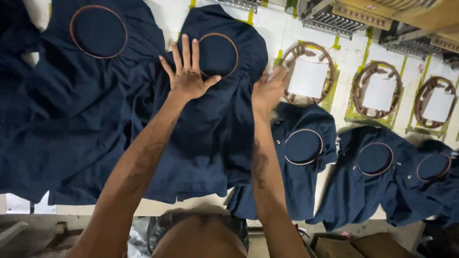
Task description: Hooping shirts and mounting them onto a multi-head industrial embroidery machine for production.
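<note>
A dark navy shirt lies spread on the white table, with a round brown embroidery hoop clamped in its upper part. My left hand rests flat on the cloth, fingers spread, just left of the hoop and touching its rim with the thumb. My right hand presses on the shirt's right edge, lower right of the hoop; it is blurred and its fingers look loosely apart.
Another hooped navy shirt lies at the far left. Three more hooped shirts hang over the front edge at right. Behind them sit three hoop frames with white backing. Embroidery machine heads line the back.
</note>
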